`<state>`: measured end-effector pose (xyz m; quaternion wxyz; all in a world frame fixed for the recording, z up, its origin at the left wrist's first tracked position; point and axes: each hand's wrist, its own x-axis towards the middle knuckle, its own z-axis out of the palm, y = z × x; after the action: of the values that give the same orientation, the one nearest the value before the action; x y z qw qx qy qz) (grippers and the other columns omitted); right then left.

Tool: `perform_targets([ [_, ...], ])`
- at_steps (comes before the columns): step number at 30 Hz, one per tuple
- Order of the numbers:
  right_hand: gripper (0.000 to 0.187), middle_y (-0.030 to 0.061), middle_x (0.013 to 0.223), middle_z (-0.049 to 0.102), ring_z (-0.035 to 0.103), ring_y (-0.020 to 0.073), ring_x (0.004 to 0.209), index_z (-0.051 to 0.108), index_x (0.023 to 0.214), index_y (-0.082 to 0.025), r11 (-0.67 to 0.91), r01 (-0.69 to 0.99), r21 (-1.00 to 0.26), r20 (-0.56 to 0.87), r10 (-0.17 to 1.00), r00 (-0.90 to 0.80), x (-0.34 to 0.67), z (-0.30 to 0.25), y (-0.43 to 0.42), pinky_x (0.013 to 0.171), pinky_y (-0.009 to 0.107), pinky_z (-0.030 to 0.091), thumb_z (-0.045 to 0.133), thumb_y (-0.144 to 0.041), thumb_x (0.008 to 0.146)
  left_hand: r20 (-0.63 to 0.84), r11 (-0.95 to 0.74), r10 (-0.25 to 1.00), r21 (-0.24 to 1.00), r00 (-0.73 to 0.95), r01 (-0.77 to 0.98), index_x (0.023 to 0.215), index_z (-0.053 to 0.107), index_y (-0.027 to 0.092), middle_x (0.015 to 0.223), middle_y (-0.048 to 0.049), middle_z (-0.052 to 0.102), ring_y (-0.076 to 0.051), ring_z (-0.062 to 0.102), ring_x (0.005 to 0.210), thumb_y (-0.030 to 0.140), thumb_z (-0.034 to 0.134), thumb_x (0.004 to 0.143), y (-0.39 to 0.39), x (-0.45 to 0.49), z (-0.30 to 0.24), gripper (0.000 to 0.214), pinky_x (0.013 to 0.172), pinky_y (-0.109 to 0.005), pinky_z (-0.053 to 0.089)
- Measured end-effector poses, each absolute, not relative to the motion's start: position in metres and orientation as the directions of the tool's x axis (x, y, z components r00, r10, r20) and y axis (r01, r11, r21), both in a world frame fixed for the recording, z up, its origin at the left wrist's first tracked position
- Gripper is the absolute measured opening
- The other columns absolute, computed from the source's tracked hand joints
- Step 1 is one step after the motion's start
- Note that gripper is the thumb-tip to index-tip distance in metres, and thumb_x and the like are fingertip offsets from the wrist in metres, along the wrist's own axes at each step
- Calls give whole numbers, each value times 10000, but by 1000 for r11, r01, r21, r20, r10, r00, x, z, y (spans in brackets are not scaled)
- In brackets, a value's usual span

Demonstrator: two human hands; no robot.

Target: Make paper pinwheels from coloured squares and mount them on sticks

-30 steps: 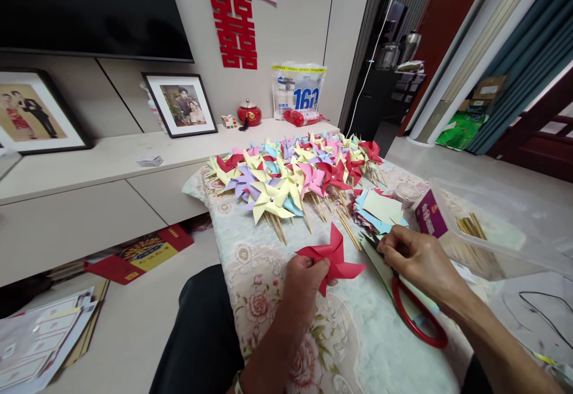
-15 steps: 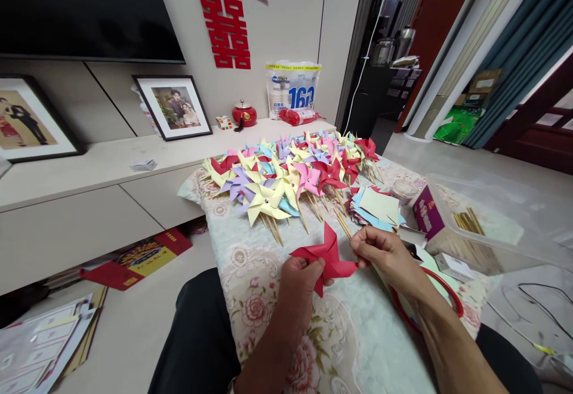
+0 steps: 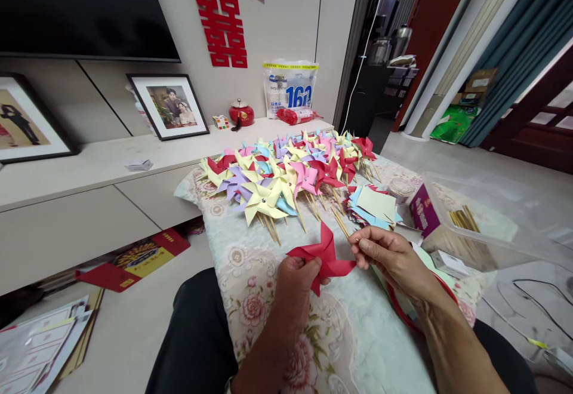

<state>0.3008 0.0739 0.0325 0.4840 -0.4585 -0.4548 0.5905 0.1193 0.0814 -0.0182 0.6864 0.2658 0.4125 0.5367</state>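
Note:
My left hand (image 3: 301, 277) pinches a red paper pinwheel (image 3: 329, 252) near its centre, thumb on top, with its folded blades spread out. Just right of it, my right hand (image 3: 380, 249) is closed at the fingertips on something too small to make out, close to one red blade. A few thin wooden sticks (image 3: 341, 222) lie on the table beyond my right fingertips. Behind them, many finished pinwheels (image 3: 264, 200) in yellow, pink, purple, blue and red rest in a heap on their sticks. A stack of coloured paper sheets (image 3: 376, 203) lies right of the heap.
A floral cloth (image 3: 255, 268) covers the table. At right stand a clear plastic bin (image 3: 487, 236) with sticks, a small white box (image 3: 450, 264) and a round clear container (image 3: 400, 189). Red-handled scissors or a red ring (image 3: 398, 310) lie partly under my right forearm. A white cabinet (image 3: 102, 173) runs behind.
My right hand has turned slightly, its fingertips still pinched. The left hand keeps hold of the red pinwheel, nearly unmoved. The whole view has shifted a little.

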Motion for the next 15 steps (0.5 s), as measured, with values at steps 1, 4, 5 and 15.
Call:
perform_targets([
  [1,296,19,768,703,606,94,605,760,901,-177,-128,-159,-979,-112,988,-110,301,31,74,580,210,441,808,-448,790,-277,280,957,809,84,-518,708,729,110,591,-12,658,-112,546,482,222,761,614,81,119,-18,150,475,-229,465],
  [4,302,24,743,707,614,95,579,759,861,-163,-161,-189,-969,-145,985,-98,300,28,75,556,205,449,824,-443,766,-269,277,959,812,92,-514,729,734,109,600,-12,662,-112,548,486,223,755,628,80,119,-18,154,472,-227,463],
  [5,297,24,731,709,613,93,565,759,846,-160,-170,-205,-964,-154,984,-94,299,27,76,546,202,449,832,-434,756,-270,280,958,811,95,-514,735,735,110,608,-14,666,-115,553,491,224,755,631,79,119,-18,155,471,-227,463],
  [15,260,13,658,705,578,68,490,763,774,-152,-241,-257,-936,-242,970,-26,301,23,79,497,178,428,887,-342,647,-288,288,954,818,78,-498,680,725,115,570,-15,661,-117,559,454,225,753,616,79,118,-19,130,448,-220,447],
])
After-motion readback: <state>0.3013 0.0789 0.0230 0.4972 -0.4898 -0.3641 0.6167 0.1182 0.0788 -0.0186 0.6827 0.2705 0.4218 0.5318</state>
